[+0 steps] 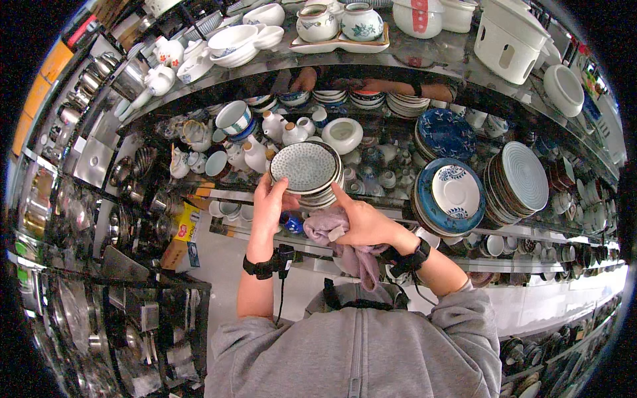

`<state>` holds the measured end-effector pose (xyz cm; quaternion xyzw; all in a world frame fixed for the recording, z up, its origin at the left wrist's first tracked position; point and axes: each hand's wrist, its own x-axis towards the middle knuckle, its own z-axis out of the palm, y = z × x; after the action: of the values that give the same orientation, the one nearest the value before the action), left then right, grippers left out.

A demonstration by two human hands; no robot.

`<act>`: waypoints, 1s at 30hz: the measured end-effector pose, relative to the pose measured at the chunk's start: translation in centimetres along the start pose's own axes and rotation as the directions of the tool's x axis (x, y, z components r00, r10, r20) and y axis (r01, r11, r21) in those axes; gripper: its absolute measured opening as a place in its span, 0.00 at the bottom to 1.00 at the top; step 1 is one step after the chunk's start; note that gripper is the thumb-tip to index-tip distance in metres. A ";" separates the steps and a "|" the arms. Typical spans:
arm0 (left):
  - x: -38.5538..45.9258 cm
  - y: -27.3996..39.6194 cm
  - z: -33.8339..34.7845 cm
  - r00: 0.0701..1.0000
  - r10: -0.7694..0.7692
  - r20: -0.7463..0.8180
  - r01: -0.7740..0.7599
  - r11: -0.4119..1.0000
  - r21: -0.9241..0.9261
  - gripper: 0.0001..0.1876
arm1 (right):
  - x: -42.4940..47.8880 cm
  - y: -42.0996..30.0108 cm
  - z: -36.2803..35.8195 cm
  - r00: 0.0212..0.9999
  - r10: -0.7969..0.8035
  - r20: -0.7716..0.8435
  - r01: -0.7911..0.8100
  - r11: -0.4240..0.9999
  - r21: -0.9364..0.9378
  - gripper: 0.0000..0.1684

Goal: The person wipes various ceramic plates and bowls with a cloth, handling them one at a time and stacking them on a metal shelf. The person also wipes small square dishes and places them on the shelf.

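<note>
A stack of shallow ceramic dishes (303, 164), the top one grey-dotted with a dark rim, stands at the front of the glass shelf (371, 196). My left hand (270, 201) grips its near left side, thumb on the rim and fingers partly hidden below. A crumpled mauve cloth (326, 224) with a pale tag is bunched in my right hand (368, 221), one end dangling. The right index finger points up against the stack's right side. Behind the dishes sits a round white pot (342, 135); small white bottles (255, 155) crowd in at their left.
Blue plates (445, 134), a blue-rimmed plate stack (423, 209) and ribbed grey plates (525, 174) stand to the right. An upper shelf (423, 62) carries jars on a tray (343, 46) and a tall white ceramic pot (510, 42). Metal kitchenware (94, 154) fills the left shelves.
</note>
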<state>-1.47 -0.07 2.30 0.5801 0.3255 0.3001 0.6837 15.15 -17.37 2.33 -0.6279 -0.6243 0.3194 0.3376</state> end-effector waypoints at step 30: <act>-0.3 -0.9 0.7 0.991 0.111 -0.080 0.018 0.475 0.880 0.47 | -5.8 0.4 0.9 0.924 -0.020 -0.381 0.066 0.992 0.107 0.48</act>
<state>-1.08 -0.90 1.56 0.8366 0.4595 0.1458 0.2603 14.53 -23.10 1.35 -0.6431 -0.5408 0.2206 0.4953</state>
